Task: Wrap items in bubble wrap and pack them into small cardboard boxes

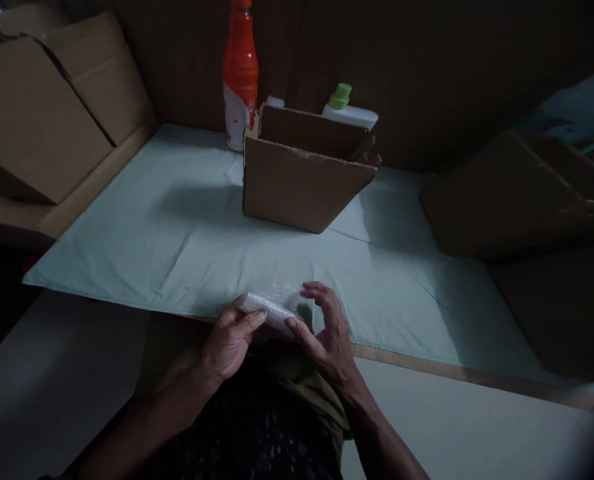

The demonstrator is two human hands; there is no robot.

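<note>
A small roll of clear bubble wrap (pixel 271 311) lies across my hands at the near edge of the cloth-covered table. A loose part of the wrap spreads out behind the roll, onto the cloth. My left hand (pixel 229 343) is closed on the roll's left end, thumb on top. At the right end, the thumb of my right hand (pixel 329 333) touches the wrap. Its other fingers are raised and curved, with a gap between them and the thumb. Whether something is wrapped inside the roll cannot be seen.
An open cardboard box (pixel 297 183) stands mid-table. Behind it are a red-orange bottle (pixel 241 73) and a white bottle with a green cap (pixel 349 115). More cardboard boxes stand left (pixel 41 120) and right (pixel 501 193). A pale green cloth (pixel 197 247) covers the table.
</note>
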